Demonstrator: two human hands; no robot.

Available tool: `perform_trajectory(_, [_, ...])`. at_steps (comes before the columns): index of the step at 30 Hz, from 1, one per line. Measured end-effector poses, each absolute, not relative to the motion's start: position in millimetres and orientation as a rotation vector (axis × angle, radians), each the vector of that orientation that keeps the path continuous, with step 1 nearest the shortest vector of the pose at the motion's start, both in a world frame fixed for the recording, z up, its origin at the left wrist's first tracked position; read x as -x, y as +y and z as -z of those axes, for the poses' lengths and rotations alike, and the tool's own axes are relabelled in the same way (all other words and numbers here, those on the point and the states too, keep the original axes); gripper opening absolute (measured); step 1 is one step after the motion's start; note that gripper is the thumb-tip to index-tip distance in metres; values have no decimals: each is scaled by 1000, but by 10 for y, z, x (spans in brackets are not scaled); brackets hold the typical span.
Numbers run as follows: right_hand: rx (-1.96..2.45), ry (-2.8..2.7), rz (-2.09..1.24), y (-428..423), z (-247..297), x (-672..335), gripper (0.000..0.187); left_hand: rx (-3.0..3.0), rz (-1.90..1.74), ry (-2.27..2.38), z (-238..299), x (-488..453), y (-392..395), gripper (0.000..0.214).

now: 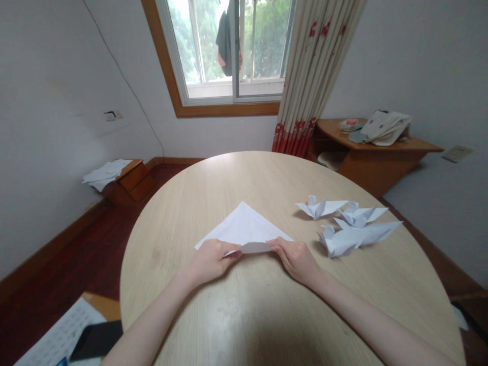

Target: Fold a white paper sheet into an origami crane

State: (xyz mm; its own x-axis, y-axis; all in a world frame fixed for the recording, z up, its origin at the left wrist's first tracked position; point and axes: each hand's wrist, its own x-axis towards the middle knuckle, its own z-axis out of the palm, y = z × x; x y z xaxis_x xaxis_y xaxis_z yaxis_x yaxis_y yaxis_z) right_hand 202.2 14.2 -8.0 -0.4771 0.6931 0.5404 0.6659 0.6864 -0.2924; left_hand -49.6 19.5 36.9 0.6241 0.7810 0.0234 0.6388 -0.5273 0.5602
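A white sheet of paper (244,226) lies on the round wooden table (213,325), folded so that a triangle points away from me. Its near edge is lifted a little between my hands. My left hand (211,258) grips that edge on the left, thumb below and fingers on top. On the right, my right hand (293,256) pinches the same edge between thumb and fingers. Several folded paper cranes stand to the right of my right hand: a rear crane (315,208), a middle crane (358,215) and a near crane (343,240).
Beyond the table are a window (259,51) and a patterned curtain (305,66). A corner desk (400,147) at right bears a light bag (389,127). Papers (107,172) cover a small cabinet (135,180) at left. A dark phone (95,339) lies at lower left.
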Motion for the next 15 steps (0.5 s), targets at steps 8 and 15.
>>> perform_trajectory(8, [1060, -2104, 167, 166, 97, -2012, 48, -2251, -557, 1432, -267, 501, 264, 32])
perform_trajectory(15, [1186, -2055, 206, 165, 84, -2010, 54, -2184, -631, 1548, -256, 457, 240, 33])
